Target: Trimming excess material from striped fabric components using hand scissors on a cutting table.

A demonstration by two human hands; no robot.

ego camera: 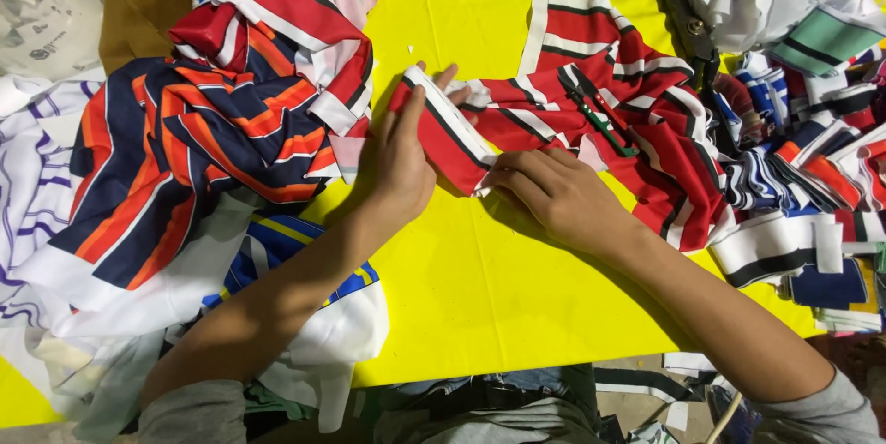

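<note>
A red fabric piece with white and black stripes (443,130) lies on the yellow table cover (489,259). My left hand (397,162) holds its left end, fingers wrapped around the edge. My right hand (554,195) pinches its lower right end. The strip joins a larger red striped cloth (637,102) spread to the right. A pair of scissors with dark and green handles (595,112) rests on that cloth.
A heap of navy, orange and red striped fabric (203,130) fills the left. White cloth with purple lines (32,176) lies at the far left. Several striped offcuts (803,176) crowd the right edge. A dark bar (683,10) runs at upper right.
</note>
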